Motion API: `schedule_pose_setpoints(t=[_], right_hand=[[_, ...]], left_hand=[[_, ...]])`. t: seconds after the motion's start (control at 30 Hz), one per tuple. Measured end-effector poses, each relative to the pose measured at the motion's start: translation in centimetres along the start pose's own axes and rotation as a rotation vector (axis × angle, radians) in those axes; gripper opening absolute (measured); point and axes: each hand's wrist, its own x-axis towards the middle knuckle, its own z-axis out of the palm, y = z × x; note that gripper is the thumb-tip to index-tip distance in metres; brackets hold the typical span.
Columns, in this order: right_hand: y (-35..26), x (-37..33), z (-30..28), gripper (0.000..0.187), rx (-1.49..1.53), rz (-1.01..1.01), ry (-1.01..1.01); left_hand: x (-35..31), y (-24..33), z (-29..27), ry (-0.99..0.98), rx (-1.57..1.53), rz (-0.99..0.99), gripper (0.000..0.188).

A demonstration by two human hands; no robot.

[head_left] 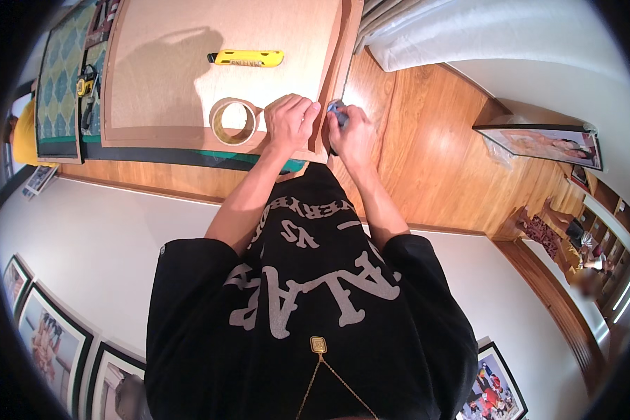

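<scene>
My left hand [291, 124] is closed, its fingers curled, and rests on the near right corner of a pale wooden panel with a brown border [161, 136]. Whatever may be inside those fingers is hidden. Just past the panel's right edge, my right hand [355, 140] grips a small blue and dark object [338, 110], mostly covered by the fingers. A roll of tape [219, 124] lies on the panel, left of my left hand. Farther back is a yellow utility knife [248, 58] with a black end.
Left of the panel, a yellow and black tape measure [85, 80] sits on a patterned framed piece [59, 91]. Wooden floor [427, 140] stretches to the right, where a framed picture [546, 143] leans. Other people [574, 241] are at the far right; a yellow-clad person [24, 136] is far left.
</scene>
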Motion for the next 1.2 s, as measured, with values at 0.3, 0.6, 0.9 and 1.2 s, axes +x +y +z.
schedule_pose_setpoints(t=[0.3, 0.6, 0.9, 1.2], right_hand=[[0.3, 7.1, 0.5, 0.018, -0.033, -0.051, -0.031], [2.6, 22.5, 2.2, 0.017, -0.071, -0.286, 0.127], [2.2, 21.9, 2.5, 0.018, -0.170, -0.245, 0.176], [-1.4, -4.0, -1.2, 0.012, -0.007, -0.206, -0.162]], left_hand=[[0.1, 0.1, -0.4, 0.014, -0.026, 0.025, 0.026], [0.1, 0.0, -0.2, 0.062, -0.093, 0.012, 0.021], [0.1, -0.4, -0.1, 0.073, -0.063, 0.006, 0.021], [0.3, 0.0, 0.0, 0.141, -0.103, 0.010, 0.026]])
